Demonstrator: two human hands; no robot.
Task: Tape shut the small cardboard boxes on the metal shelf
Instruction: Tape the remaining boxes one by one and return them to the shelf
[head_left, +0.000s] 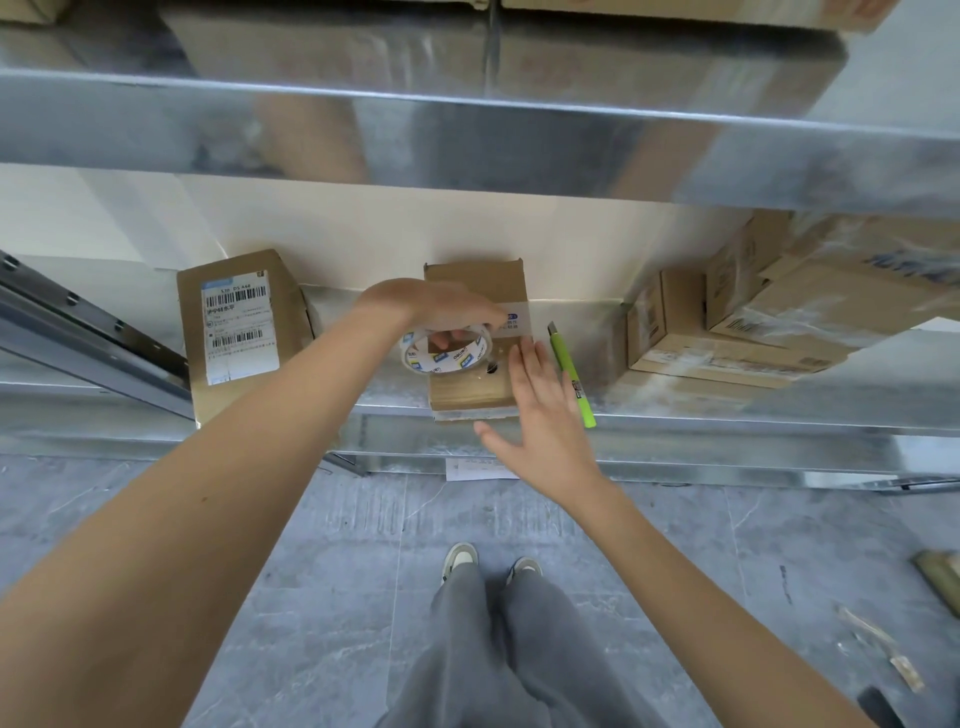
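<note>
I see the box lying at the shelf's front edge, about midway along it, its near end slightly overhanging. My left hand reaches over the box from the left, palm down, fingers curled through the core of the tape, gripping the roll just above the box's left part. A strip of tape crosses the top of the box toward its right edge. My right hand lies flat, fingers straight and spread, the fingertips pressing on the box's right side near the strip's end, thumb out over the near end. Both forearms stretch forward, bare. A green knife lies on the shelf just right of the box, beside my right hand. A labelled box stands further left, well apart, and more boxes are stacked toward the shelf's right end.
</note>
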